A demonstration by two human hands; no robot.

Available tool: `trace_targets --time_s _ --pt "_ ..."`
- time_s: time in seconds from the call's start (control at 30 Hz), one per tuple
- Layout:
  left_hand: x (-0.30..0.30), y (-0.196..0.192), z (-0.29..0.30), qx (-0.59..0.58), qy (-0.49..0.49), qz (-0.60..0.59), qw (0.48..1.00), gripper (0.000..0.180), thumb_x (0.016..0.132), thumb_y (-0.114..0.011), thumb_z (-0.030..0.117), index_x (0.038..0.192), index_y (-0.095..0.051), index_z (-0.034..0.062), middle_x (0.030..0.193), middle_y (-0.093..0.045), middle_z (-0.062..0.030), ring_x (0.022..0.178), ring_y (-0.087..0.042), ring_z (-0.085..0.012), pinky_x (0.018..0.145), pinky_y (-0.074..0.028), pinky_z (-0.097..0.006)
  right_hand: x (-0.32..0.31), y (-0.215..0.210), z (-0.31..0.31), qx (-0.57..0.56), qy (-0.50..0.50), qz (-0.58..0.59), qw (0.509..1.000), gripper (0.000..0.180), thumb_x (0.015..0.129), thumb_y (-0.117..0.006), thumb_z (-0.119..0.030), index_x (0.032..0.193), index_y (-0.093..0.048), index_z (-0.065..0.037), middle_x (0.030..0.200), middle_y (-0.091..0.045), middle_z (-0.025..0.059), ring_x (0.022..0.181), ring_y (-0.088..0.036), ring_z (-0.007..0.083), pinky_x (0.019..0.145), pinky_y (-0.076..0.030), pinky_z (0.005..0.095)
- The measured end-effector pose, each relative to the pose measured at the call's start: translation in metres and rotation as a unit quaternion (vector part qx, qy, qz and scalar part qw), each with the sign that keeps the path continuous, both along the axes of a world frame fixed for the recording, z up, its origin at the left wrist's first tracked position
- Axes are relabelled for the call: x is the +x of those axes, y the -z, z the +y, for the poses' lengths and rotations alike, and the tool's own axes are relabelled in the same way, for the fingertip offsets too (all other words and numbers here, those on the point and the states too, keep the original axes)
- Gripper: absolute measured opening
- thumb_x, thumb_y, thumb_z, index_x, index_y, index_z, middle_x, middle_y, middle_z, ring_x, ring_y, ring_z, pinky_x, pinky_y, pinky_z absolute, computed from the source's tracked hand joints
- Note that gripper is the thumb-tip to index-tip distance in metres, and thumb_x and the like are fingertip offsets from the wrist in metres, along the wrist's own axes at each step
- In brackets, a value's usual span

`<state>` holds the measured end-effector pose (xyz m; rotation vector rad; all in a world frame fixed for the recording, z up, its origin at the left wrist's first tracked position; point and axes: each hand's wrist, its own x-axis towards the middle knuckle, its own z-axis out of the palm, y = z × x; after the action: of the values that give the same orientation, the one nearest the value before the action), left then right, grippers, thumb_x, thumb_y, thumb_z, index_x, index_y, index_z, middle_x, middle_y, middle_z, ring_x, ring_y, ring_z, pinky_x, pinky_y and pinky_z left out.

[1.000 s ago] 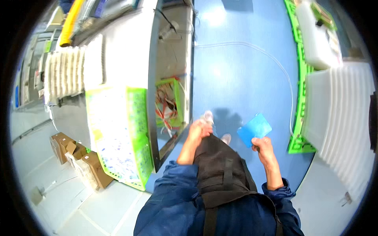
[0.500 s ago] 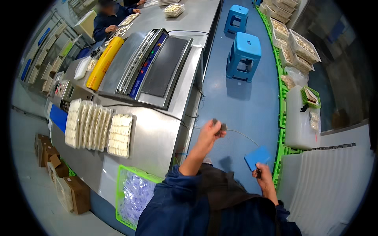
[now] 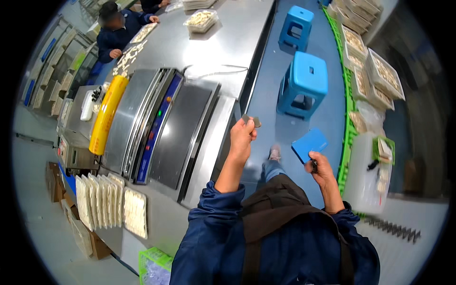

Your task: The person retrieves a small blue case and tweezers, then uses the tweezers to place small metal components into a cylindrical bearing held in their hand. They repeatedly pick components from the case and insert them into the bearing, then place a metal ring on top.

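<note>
While the left hand [image 3: 243, 135] pinches a small grey piece [image 3: 251, 120] up beside the steel worktop [image 3: 209, 52], the right hand [image 3: 319, 166] grips a blue card [image 3: 309, 144] near the blue stool [image 3: 304, 83], perhaps for inspection

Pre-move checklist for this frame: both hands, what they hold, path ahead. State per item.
1. Left hand grips the small grey piece: ok, pinched at the fingertips, raised beside the steel bench.
2. Right hand holds the blue flat piece: ok, held by its lower corner.
3. What the grey piece is: cannot tell, too small.
4. Floor ahead free: not ok, a blue stool stands just ahead, a second blue stool beyond it.
5. Sealing machine surface free of hands: ok.
6. Co-worker apart from both hands: ok, at the bench's far end.
</note>
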<state>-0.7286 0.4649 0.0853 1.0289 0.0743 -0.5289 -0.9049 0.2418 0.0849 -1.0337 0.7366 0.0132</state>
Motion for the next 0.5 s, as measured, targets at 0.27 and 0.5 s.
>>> trace_targets --time_s 0.27,0.5 --pt "0.208 0.022 -0.109 0.308 -0.057 -0.087 0.946 0.020 0.090 -0.044 0.015 0.099 -0.058 0.0041 0.064 -0.051 -0.0009 0.055 -0.046 -0.0086 0.050 -0.039 -0.024 0.262 -0.025 -0.129 -0.070 -0.203 0.002 0.977 0.024 0.081 -0.065 -0.023 0.068 -0.055 -0.005 0.057 -0.050 0.0041 0.048 -0.043 0.0119 0.045 -0.031 0.0253" --pt "0.364 0.061 -0.132 0.519 -0.175 -0.152 0.823 0.021 0.086 -0.051 0.013 0.103 -0.059 0.0041 0.083 -0.064 -0.0129 0.078 -0.061 -0.0254 0.071 -0.047 -0.037 0.475 -0.011 -0.166 -0.099 -0.312 0.028 0.944 0.026 0.081 -0.066 -0.029 0.069 -0.053 -0.009 0.058 -0.049 0.0013 0.050 -0.041 0.0094 0.045 -0.030 0.0243"
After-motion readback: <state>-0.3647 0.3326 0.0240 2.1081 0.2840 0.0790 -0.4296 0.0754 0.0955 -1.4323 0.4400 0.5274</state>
